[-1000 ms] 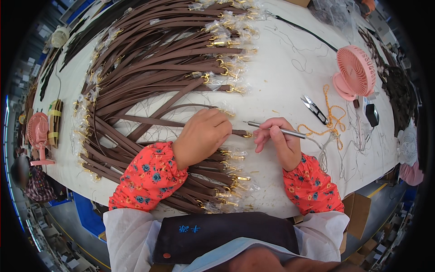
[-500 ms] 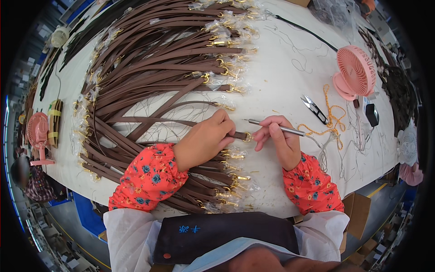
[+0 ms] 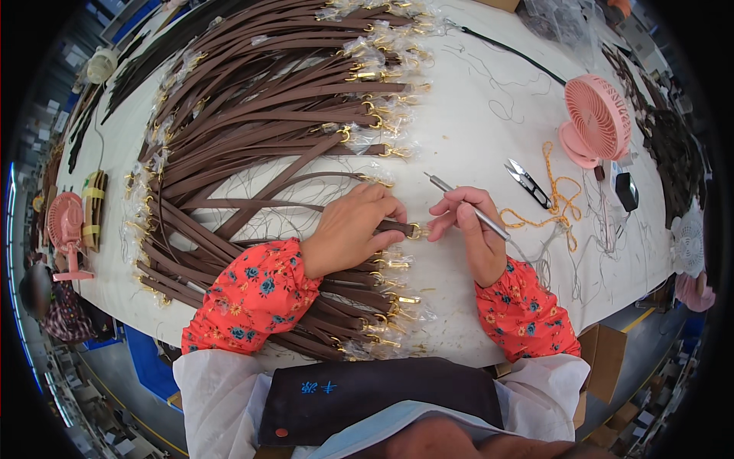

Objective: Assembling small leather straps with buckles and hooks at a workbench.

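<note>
My left hand (image 3: 355, 226) is closed on a brown strap (image 3: 391, 227) close to its end. A gold metal clasp (image 3: 414, 231) on that end sticks out to the right of my fingers. Beside it, my right hand (image 3: 475, 233) grips a silver pen-shaped tool (image 3: 478, 212) with a thin tip, which points up and to the left, away from the strap. A grey cord seems to run from the tool's back end. The right fingertips are close by the clasp; I cannot tell whether they touch it. Many similar brown straps (image 3: 267, 116) with plastic-wrapped gold clasps lie under and around my left arm.
Right of my hands lie black-handled thread snips (image 3: 529, 182) and a yellow cord (image 3: 563, 200). A pink fan (image 3: 598, 115) stands beyond them, another pink fan (image 3: 66, 229) at the far left. Loose threads and a black cable (image 3: 508, 52) lie on the white table (image 3: 474, 306).
The pen-shaped tool has tilted steeper, its tip swinging up and away from the clasp. My left hand has shifted slightly right along the strap.
</note>
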`<action>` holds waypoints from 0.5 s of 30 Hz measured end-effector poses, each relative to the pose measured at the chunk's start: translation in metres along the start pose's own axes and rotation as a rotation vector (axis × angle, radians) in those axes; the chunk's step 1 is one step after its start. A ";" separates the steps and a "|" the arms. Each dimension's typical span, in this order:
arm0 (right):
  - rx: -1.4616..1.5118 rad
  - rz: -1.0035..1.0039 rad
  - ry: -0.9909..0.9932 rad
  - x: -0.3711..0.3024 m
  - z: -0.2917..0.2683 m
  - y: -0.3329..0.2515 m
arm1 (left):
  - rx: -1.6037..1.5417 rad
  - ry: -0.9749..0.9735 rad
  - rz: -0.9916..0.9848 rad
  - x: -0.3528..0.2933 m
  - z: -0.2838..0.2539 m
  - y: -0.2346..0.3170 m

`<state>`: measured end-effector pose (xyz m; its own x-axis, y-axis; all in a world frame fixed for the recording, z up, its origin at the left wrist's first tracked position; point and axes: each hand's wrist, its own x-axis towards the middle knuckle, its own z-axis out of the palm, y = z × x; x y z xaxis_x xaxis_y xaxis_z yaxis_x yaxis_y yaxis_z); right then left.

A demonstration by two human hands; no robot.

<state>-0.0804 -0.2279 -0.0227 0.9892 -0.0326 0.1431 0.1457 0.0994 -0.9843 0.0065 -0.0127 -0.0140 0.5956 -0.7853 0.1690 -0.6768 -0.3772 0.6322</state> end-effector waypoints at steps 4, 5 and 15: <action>-0.034 0.026 -0.004 0.001 0.001 -0.004 | -0.001 0.057 0.042 0.003 0.004 -0.005; -0.021 0.010 -0.005 0.000 0.001 -0.003 | -0.097 -0.004 -0.043 0.005 0.003 -0.002; -0.014 -0.006 -0.023 0.000 -0.002 -0.001 | -0.079 0.138 -0.008 0.003 0.003 0.001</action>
<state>-0.0809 -0.2296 -0.0215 0.9884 -0.0102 0.1514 0.1517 0.0850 -0.9848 0.0064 -0.0169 -0.0156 0.6587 -0.7051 0.2627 -0.6387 -0.3394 0.6905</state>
